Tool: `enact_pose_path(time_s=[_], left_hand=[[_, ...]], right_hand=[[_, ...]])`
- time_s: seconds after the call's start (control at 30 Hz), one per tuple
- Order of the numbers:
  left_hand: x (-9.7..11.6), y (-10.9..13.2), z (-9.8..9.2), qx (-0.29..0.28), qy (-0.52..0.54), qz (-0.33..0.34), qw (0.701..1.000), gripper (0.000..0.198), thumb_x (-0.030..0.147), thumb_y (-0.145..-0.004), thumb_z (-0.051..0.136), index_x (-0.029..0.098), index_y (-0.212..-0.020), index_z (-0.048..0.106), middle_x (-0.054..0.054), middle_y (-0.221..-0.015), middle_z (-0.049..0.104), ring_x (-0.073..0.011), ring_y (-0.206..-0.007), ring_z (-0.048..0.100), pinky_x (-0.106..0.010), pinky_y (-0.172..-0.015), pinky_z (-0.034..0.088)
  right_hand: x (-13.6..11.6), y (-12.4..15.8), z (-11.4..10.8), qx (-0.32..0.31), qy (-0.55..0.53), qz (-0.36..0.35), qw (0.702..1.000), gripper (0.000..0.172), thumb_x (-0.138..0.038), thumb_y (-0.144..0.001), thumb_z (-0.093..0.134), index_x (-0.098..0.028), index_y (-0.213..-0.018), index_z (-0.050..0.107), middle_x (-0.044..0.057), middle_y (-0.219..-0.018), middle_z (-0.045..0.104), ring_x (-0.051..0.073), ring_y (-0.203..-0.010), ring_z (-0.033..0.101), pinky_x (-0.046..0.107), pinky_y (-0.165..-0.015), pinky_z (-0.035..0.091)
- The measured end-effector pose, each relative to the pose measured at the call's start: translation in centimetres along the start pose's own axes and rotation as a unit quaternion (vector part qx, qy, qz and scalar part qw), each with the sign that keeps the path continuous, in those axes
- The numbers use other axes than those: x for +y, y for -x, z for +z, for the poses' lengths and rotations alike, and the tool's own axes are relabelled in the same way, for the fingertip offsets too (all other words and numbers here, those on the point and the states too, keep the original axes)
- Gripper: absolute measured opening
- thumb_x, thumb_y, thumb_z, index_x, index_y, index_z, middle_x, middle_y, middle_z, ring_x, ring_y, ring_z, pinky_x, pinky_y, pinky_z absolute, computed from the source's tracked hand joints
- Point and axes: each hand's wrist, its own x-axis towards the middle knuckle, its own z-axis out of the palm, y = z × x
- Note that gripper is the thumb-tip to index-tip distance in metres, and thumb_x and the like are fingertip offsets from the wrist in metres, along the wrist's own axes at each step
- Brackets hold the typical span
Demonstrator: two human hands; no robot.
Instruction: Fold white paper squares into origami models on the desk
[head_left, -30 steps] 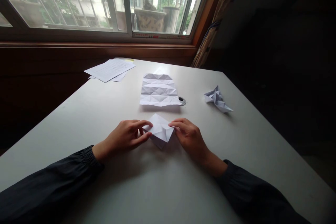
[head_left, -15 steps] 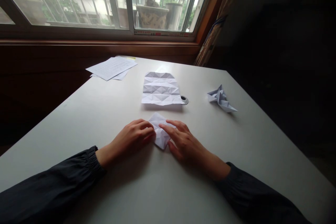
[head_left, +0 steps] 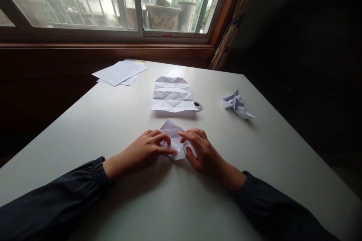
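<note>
A small white folded paper (head_left: 170, 127) with creases lies on the table between my two hands. On its left side is my left hand (head_left: 151, 145), its thumb stretched over the lower part and its bent fingers on the left edge. My right hand (head_left: 201, 150) has its curled fingers at the paper's right edge, with the thumb lower down beside it. The fingers partly cover both side edges. Just beyond the hands lies a larger creased sheet (head_left: 172, 96), flat with raised folds.
On the white table (head_left: 158, 203), a folded paper figure (head_left: 237, 104) lies at the right. Written sheets (head_left: 118, 72) overlap at the far left edge. A round cable hole (head_left: 198, 106) touches the creased sheet's corner. A window (head_left: 169, 3) stands behind the table.
My left thumb has come out across the lower part of the folded paper. My right fingers have drawn back slightly right and curled, uncovering more of the paper's middle.
</note>
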Motion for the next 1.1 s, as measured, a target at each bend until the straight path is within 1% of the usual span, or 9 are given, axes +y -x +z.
enact_pose_path(time_s=[0.17, 0.3, 0.43, 0.5, 0.6, 0.77, 0.87, 1.0, 1.1], left_hand=[[0.5, 0.1, -0.1, 0.003, 0.002, -0.016, 1.0, 0.043, 0.009, -0.091, 0.055, 0.032, -0.124, 0.067, -0.005, -0.123, 0.064, -0.022, -0.113, 0.058, -0.039, -0.101, 0.046], [0.9, 0.1, -0.4, 0.023, 0.04, -0.061, 0.997, 0.025, 0.02, -0.088, 0.064, 0.022, -0.113, 0.066, -0.007, -0.113, 0.068, -0.0214, -0.102, 0.063, -0.035, -0.095, 0.05], [1.0, 0.1, -0.6, 0.04, 0.023, -0.046, 0.998, 0.032, 0.025, -0.093, 0.063, 0.031, -0.125, 0.065, -0.006, -0.12, 0.067, -0.0199, -0.101, 0.065, -0.033, -0.091, 0.051], [0.9, 0.1, -0.8, 0.043, 0.01, -0.019, 0.999, 0.03, 0.027, -0.097, 0.06, 0.036, -0.124, 0.067, -0.004, -0.122, 0.067, -0.0189, -0.102, 0.066, -0.032, -0.091, 0.051], [0.6, 0.2, -1.0, 0.041, -0.015, 0.013, 0.999, 0.025, 0.027, -0.101, 0.056, 0.033, -0.12, 0.07, -0.005, -0.122, 0.069, -0.0189, -0.104, 0.068, -0.033, -0.092, 0.052], [0.0, 0.6, -1.0, 0.058, -0.03, 0.027, 0.998, 0.029, 0.02, -0.102, 0.051, 0.029, -0.124, 0.068, -0.006, -0.119, 0.073, -0.017, -0.099, 0.071, -0.028, -0.084, 0.055], [0.1, 0.6, -0.8, 0.104, 0.009, 0.019, 0.994, 0.028, 0.018, -0.1, 0.054, 0.026, -0.123, 0.068, -0.006, -0.113, 0.075, -0.0161, -0.092, 0.072, -0.027, -0.08, 0.056], [1.4, -0.5, -1.2, 0.199, 0.158, -0.069, 0.965, 0.019, 0.022, -0.098, 0.058, 0.018, -0.111, 0.072, -0.009, -0.098, 0.076, -0.0141, -0.077, 0.07, -0.024, -0.069, 0.056], [2.5, -1.7, -2.0, 0.226, 0.308, -0.188, 0.905, 0.023, 0.031, -0.099, 0.058, 0.013, -0.104, 0.071, -0.007, -0.084, 0.074, -0.0125, -0.064, 0.065, -0.019, -0.053, 0.051]], right_hand=[[-0.3, 0.1, -0.1, -0.029, -0.018, 0.011, 0.999, 0.067, -0.005, -0.088, 0.053, -0.022, -0.15, 0.034, 0.015, -0.131, 0.058, 0.028, -0.116, 0.058, 0.05, -0.099, 0.052], [-0.3, 0.1, 0.0, -0.058, -0.021, 0.043, 0.997, 0.053, -0.006, -0.088, 0.054, -0.021, -0.137, 0.047, 0.012, -0.118, 0.066, 0.028, -0.112, 0.06, 0.049, -0.099, 0.052], [-0.2, -0.3, -0.1, -0.083, -0.004, 0.023, 0.996, 0.03, -0.006, -0.086, 0.056, -0.022, -0.11, 0.063, 0.01, -0.11, 0.069, 0.027, -0.109, 0.061, 0.049, -0.1, 0.051], [-0.3, -0.5, -0.3, -0.09, 0.0, 0.017, 0.996, 0.028, -0.006, -0.085, 0.056, -0.022, -0.106, 0.065, 0.009, -0.11, 0.069, 0.026, -0.109, 0.061, 0.048, -0.1, 0.05], [-0.4, -0.5, -0.5, -0.099, 0.0, 0.016, 0.995, 0.035, -0.004, -0.081, 0.058, -0.022, -0.11, 0.065, 0.008, -0.113, 0.069, 0.028, -0.113, 0.06, 0.049, -0.104, 0.048], [-0.2, -0.2, -0.2, -0.057, 0.014, 0.028, 0.998, 0.047, -0.004, -0.08, 0.061, -0.02, -0.124, 0.061, 0.01, -0.126, 0.067, 0.031, -0.13, 0.052, 0.054, -0.112, 0.042], [0.2, -0.1, 0.0, -0.01, 0.0, 0.053, 0.999, 0.035, -0.005, -0.087, 0.057, -0.021, -0.118, 0.063, 0.01, -0.12, 0.069, 0.028, -0.121, 0.059, 0.051, -0.106, 0.048], [-0.4, -0.4, -0.9, 0.05, -0.066, 0.122, 0.989, 0.015, -0.017, -0.095, 0.061, -0.023, -0.108, 0.067, 0.007, -0.101, 0.075, 0.024, -0.095, 0.07, 0.043, -0.088, 0.058], [-1.6, -0.9, -1.9, 0.099, -0.174, 0.211, 0.957, 0.017, -0.027, -0.096, 0.065, -0.024, -0.113, 0.065, 0.005, -0.095, 0.075, 0.021, -0.085, 0.073, 0.036, -0.077, 0.061]])
